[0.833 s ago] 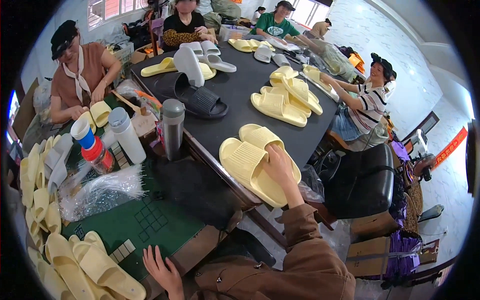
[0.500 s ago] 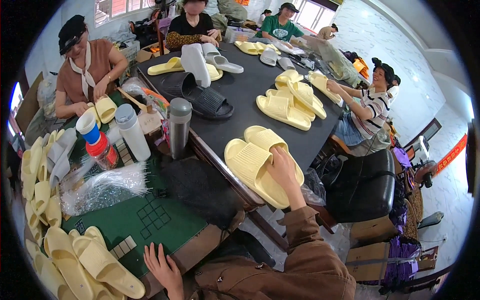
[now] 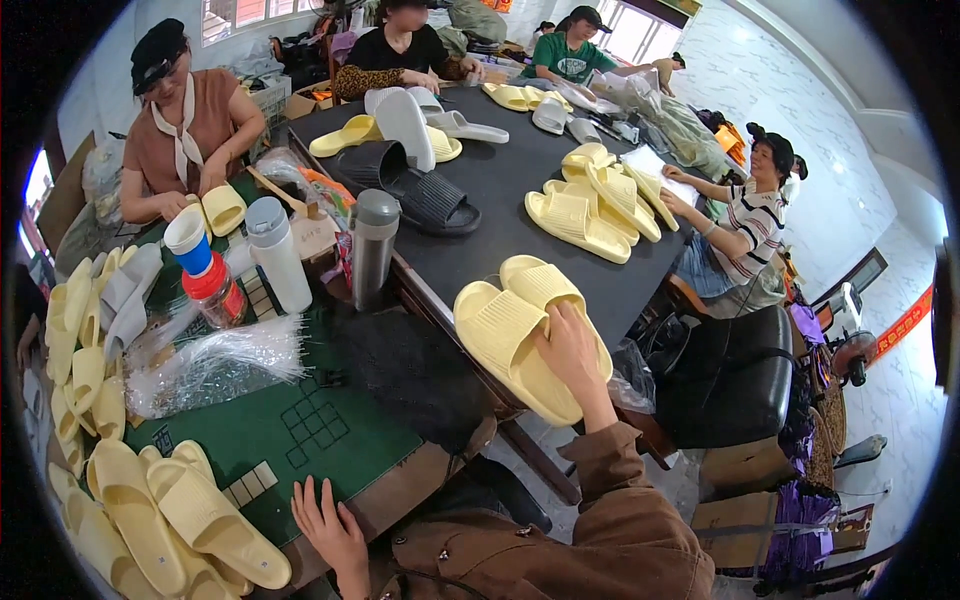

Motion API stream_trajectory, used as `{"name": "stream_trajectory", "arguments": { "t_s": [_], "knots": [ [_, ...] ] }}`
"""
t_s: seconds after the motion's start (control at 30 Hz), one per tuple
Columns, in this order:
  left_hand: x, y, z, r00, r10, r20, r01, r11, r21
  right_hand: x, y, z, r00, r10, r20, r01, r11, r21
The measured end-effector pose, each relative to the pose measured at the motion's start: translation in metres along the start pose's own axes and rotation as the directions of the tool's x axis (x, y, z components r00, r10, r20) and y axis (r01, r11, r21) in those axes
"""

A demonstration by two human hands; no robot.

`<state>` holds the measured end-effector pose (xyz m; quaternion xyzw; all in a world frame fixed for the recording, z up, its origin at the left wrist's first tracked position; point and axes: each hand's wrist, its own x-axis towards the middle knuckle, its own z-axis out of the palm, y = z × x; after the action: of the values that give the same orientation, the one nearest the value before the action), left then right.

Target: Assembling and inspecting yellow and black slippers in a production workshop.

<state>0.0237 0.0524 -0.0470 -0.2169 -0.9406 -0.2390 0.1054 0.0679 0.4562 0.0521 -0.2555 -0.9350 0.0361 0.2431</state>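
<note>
A red strip banner (image 3: 903, 327) on the right wall bears yellow characters; a far co-worker's green shirt (image 3: 570, 62) carries pale print. The right hand (image 3: 572, 350) is clamped on a pair of pale yellow, ribbed-strap slides (image 3: 497, 332) at the black tabletop's (image 3: 495, 195) near edge, toes pointing far left, long axis slanting to heels near right. Well apart, the left hand (image 3: 332, 528) lies spread, holding nothing, at the green tabletop's (image 3: 262, 425) near edge.

Right arm (image 3: 640, 490): you had it stretched forward, angled slightly inward | Right wrist (image 3: 598, 408): yours was bare | Right hand (image 3: 572, 350): you held it back uppermost, fingers curled in a grip | Left hand (image 3: 333, 530): you had it lower, nearer you, palm down, fingers extended and slightly apart | Left wrist (image 3: 352, 578): yours was bare too
</note>
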Motion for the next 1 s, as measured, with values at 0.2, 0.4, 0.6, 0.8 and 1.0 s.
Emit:
{"name": "stream_trajectory", "arguments": {
  "t_s": [0.2,0.4,0.6,0.8,1.0],
  "knots": [
    [-0.002,-0.002,0.001,1.0,-0.001,-0.002,0.001,1.0,-0.005,-0.018,-0.029,-0.01,0.997,-0.057,0.057,0.054,0.997,0.054],
    [-0.001,0.0,0.0,1.0,0.009,-0.009,-0.009,1.0,-0.028,-0.034,-0.075,-0.022,0.953,-0.077,0.292,0.033,0.988,0.152],
    [-0.001,-0.002,-0.004,1.0,-0.011,-0.012,0.011,0.999,-0.04,-0.045,-0.139,-0.011,0.87,-0.354,0.344,0.199,0.889,0.411],
    [-0.008,-0.007,0.002,0.954,-0.237,-0.186,0.14,0.895,-0.424,-0.05,-0.192,0.008,0.84,-0.452,0.299,0.201,0.773,0.602],
    [-0.014,-0.006,-0.001,0.903,-0.306,-0.303,0.136,0.87,-0.475,-0.07,-0.228,0.043,0.793,-0.485,0.368,0.153,0.744,0.651]
  ]
}}
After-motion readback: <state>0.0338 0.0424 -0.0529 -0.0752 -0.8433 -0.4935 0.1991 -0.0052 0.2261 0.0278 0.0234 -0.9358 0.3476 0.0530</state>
